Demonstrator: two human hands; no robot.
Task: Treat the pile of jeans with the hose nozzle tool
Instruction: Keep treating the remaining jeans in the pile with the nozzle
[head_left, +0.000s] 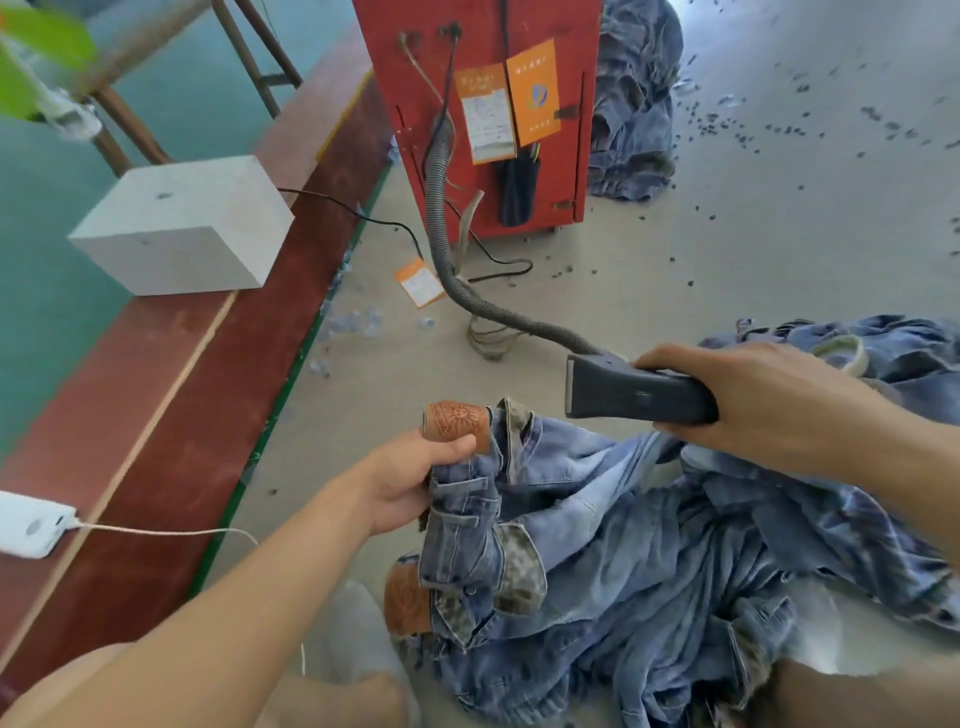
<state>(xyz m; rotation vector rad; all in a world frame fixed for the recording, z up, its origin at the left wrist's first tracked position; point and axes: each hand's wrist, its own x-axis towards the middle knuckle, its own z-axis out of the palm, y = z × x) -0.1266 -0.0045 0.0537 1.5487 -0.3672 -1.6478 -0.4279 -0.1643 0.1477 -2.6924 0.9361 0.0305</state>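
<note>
Left hand (400, 483) clenched on jeans (467, 499) waistband; right hand (769, 400) gripping nozzle tool (623, 395) just above pile.

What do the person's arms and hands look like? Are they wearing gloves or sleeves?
No gloves and no sleeves in view. Both forearms are bare from the bottom edge of the picture up to the wrists. The left hand and the right hand are bare too, with no rings, watch or bracelets that I can see. No markings show.
</note>
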